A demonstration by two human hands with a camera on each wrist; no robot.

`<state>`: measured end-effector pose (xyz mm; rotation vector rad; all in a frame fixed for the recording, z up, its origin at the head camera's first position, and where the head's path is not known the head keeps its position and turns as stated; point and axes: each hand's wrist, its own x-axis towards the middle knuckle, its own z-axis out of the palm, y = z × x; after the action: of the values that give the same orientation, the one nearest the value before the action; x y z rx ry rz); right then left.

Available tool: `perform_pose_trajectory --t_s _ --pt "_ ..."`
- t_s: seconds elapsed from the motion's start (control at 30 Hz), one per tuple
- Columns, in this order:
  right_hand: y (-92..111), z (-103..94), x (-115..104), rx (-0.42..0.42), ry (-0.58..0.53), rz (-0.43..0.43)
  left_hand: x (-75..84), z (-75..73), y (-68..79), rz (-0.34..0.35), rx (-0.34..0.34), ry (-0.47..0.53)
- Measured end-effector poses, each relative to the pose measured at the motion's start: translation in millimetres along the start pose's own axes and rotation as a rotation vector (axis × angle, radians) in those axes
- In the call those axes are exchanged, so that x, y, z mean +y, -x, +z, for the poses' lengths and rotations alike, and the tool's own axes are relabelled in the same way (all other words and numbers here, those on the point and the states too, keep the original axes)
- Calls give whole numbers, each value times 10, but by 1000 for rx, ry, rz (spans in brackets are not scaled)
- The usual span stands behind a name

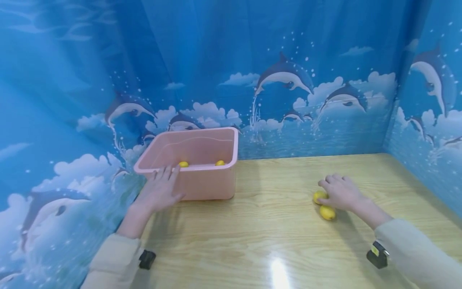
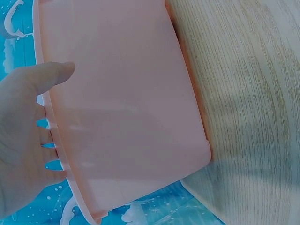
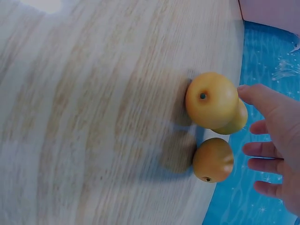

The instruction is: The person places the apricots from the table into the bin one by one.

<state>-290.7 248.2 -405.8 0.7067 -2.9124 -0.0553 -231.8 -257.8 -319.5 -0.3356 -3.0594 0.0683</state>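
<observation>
My left hand [image 1: 160, 190] is at the near rim of a pink plastic bin [image 1: 205, 184], fingers extended toward it. In the left wrist view, the thumb reaches in front of the bin's outer wall [image 2: 122, 103] and the fingertips lie along the rim. My right hand [image 1: 343, 192] hovers over a small group of round yellow fruits on the table, its fingers loosely bent. The right wrist view shows three: a larger-looking fruit [image 3: 211, 98] by the thumb tip, another fruit [image 3: 236, 119] partly hidden behind it, and a separate fruit [image 3: 213, 159] beside the fingers.
Inside the bin, a yellow fruit [image 1: 183, 164] and another yellow fruit [image 1: 219, 163] show above the near rim. The bin stands at the back left of the wood-grain table [image 1: 252, 228]. A blue dolphin-print curtain [image 1: 216, 52] surrounds the table's back and sides.
</observation>
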Motion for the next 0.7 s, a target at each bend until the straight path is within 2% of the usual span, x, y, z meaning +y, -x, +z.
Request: perform_pose_trajectory --t_s 0.27,0.7 --pt "-2 20 -18 -8 -1 -12 0 -1 2 -1 1 3" --pt "-45 59 3 -74 -17 38 -4 -3 -3 0 -4 19"
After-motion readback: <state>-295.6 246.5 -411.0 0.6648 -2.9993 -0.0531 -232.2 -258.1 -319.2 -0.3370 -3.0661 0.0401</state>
